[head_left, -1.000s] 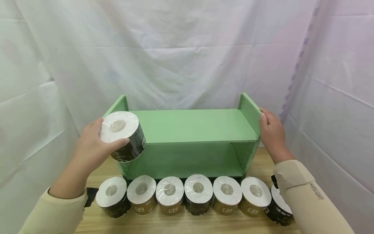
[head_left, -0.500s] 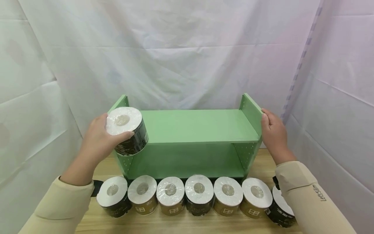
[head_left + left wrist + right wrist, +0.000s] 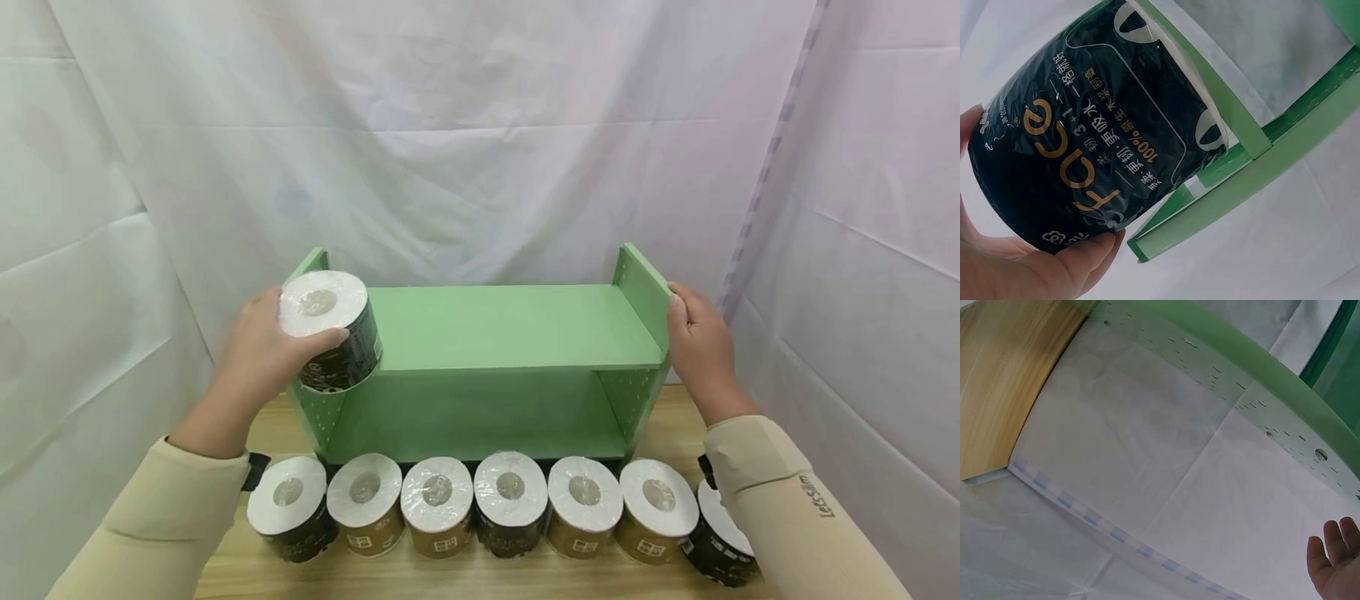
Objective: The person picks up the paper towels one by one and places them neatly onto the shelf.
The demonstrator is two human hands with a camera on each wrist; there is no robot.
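Note:
My left hand (image 3: 258, 346) holds a wrapped toilet paper roll (image 3: 341, 358) by its side, thumb across the front. It is raised over the left end of a green shelf (image 3: 495, 329), its white top facing up. In the left wrist view the roll's black wrapper (image 3: 1085, 137) shows gold lettering, with the thumb and fingers around its lower part. At the shelf's right side panel (image 3: 643, 292), my right hand (image 3: 701, 350) grips the upper front edge with bent fingers. The right wrist view shows fingertips (image 3: 1335, 550) beside that panel; their exact contact is hidden.
Along the front of the shelf, several wrapped rolls (image 3: 510, 492) stand upright in a row on the wooden table (image 3: 420, 579), some in black and some in brown wrappers. The lower compartment (image 3: 480, 412) faces forward. White cloth (image 3: 480, 150) hangs behind and at both sides.
The left hand has carried the roll slightly up and to the right over the shelf's left end. My right hand stays at the side panel, and the row of rolls is unmoved.

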